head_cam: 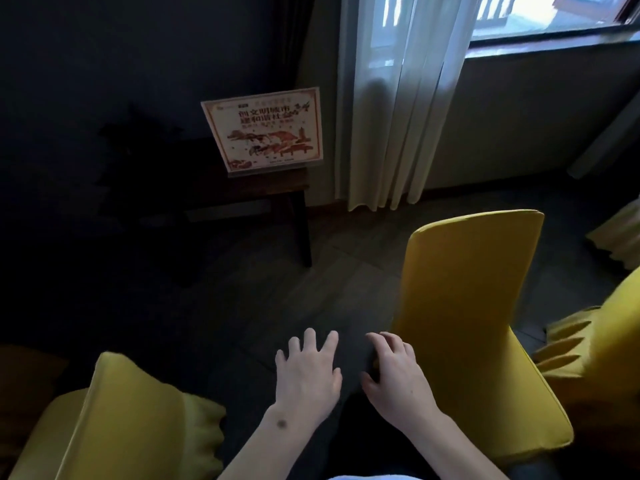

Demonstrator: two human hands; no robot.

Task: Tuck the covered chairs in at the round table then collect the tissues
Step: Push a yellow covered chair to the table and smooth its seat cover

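yellow-covered chair (478, 323) stands just right of the right hand (398, 379), its back upright and its near edge beside the fingers; whether they touch it cannot be told. a second covered chair (128, 420) sits lower left of the left hand (308, 372), well apart from it. a third yellow cover (595, 344) shows at the far right edge. both grips hold nothing: left fingers spread wide and straight, right fingers loosely bent, both hanging over the dark floor (263, 299). beyond the hands, a dark wooden bench (277, 188) carries a printed sign (265, 128); right of it hang white curtains (391, 109) below a window (554, 19).
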